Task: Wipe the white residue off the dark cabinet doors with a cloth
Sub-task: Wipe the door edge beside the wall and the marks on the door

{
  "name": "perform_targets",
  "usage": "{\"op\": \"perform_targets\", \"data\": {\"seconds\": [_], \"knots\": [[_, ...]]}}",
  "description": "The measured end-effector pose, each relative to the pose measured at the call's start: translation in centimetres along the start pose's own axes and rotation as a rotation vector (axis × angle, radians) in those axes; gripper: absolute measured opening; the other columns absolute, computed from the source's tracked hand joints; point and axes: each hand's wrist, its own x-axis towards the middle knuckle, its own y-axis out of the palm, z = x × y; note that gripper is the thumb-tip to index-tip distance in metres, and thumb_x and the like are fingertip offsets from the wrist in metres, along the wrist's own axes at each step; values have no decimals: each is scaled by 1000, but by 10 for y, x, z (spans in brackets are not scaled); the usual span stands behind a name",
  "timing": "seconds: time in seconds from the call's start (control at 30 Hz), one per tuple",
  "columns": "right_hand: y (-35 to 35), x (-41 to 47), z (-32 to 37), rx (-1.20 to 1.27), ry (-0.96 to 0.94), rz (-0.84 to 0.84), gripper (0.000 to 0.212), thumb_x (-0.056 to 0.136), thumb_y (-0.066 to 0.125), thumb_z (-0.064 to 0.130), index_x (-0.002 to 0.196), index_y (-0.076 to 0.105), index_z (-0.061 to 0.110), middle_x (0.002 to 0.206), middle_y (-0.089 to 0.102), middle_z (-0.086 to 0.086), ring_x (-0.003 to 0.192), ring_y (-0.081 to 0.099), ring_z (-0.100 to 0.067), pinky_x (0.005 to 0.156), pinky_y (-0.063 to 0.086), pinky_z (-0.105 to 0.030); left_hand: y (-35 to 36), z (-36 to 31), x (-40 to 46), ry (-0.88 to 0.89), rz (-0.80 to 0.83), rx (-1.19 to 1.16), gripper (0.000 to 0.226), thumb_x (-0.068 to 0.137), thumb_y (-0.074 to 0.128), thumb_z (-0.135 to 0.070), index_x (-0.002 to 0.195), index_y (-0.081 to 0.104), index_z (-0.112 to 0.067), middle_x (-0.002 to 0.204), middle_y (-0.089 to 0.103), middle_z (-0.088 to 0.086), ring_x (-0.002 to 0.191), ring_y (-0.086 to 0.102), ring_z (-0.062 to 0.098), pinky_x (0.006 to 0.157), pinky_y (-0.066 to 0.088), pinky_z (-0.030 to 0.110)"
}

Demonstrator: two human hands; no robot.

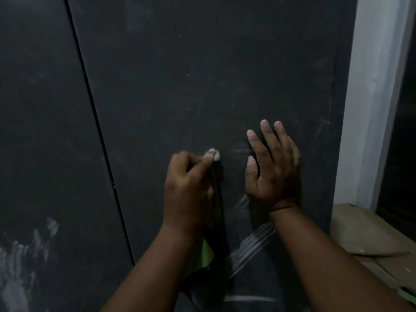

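Left hand (189, 188) pinches a cloth (206, 255) largely hidden beneath it; right hand (273, 167) lies flat, fingers straight.

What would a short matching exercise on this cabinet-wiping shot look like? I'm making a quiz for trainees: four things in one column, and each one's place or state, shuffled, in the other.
Things:
1. left hand
2. right hand
3. white residue
4. cardboard

Places or states:
A. lies flat at the lower right, beside the cabinet
B. fingers spread, palm flat against the dark door
C. smeared at the lower left of the left door
D. pinches a bunched tip of cloth against the door

Pairs: 1-D, 2-B, 3-C, 4-A
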Motion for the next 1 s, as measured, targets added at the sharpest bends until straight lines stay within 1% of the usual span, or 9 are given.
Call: {"op": "perform_targets", "data": {"seconds": [0.1, 0.23, 0.4, 0.5, 0.57, 0.7, 0.83, 0.93, 1.0], "knots": [[-1, 1, 2, -4, 9, -1, 52, 94, 53, 24, 145, 58, 16, 159, 45, -9, 152, 35, -30, 121, 28, -49, -3, 6, -15, 28, 24, 22, 22, 82, 79, 8, 103, 79, 2, 85, 59, 13, 74, 60, 28, 60, 53, 35], [-3, 2, 2, -8, 7, 12, 53, 93, 54, 24, 145, 58, 15, 158, 45, -10, 151, 35, -31, 121, 27, -48, -9, 4, 19, -21, -85, 17, 8, 94, 75, -5, 98, 81, -1, 81, 59, 12, 70, 59, 25, 63, 47, 31], [-3, 3, 3, 0, 14, 3, 52, 93, 53, 24, 144, 59, 14, 157, 47, -11, 150, 38, -33, 119, 32, -52, -6, 2, 50, -82, -180, 0, 7, 94, 75, -4, 96, 81, -2, 82, 60, 12, 72, 60, 25, 64, 46, 29], [-4, 2, 4, -10, 17, 2, 52, 92, 53, 25, 143, 60, 14, 156, 47, -11, 149, 39, -34, 117, 33, -53, 1, -1, 22, 50, -30, -26, 7, 96, 70, -12, 96, 77, -12, 86, 57, 6, 73, 55, 20, 61, 45, 28], [-5, 3, 4, -10, 20, 11, 53, 92, 52, 25, 143, 60, 13, 156, 47, -11, 149, 39, -34, 116, 34, -55, 11, -1, -3, 34, 52, -59, 15, 98, 68, -24, 83, 67, -24, 84, 53, -2, 69, 50, 17, 60, 44, 31], [-4, 2, 2, -28, 22, 10, 52, 93, 50, 26, 142, 60, 12, 156, 47, -12, 149, 39, -35, 115, 35, -55, 12, -2, -16, 161, 88, -54, 19, 99, 65, -13, 91, 75, 1, 81, 54, 8, 70, 50, 20, 55, 46, 36], [0, 1, 0, -44, 21, -6, 52, 94, 49, 27, 143, 59, 13, 157, 47, -12, 150, 37, -34, 114, 36, -54, 14, -9, 26, 98, -46, -75, 17, 96, 65, -11, 95, 78, 0, 81, 54, 8, 73, 50, 20, 60, 41, 28], [3, -3, 0, -55, 118, -37, 54, 94, 49, 28, 146, 57, 16, 159, 43, -12, 152, 33, -31, 117, 34, -50, 21, -15, 42, 58, -63, -64, 7, 91, 71, -1, 94, 77, 1, 83, 56, 10, 75, 54, 24, 61, 46, 34], [3, -5, 1, -52, 197, -57, 56, 93, 49, 30, 147, 54, 16, 161, 40, -12, 153, 30, -30, 119, 29, -46, 24, -18, 35, 71, -36, -51, 12, 87, 74, 3, 99, 77, 1, 84, 55, 10, 75, 52, 24, 58, 47, 34]]}}
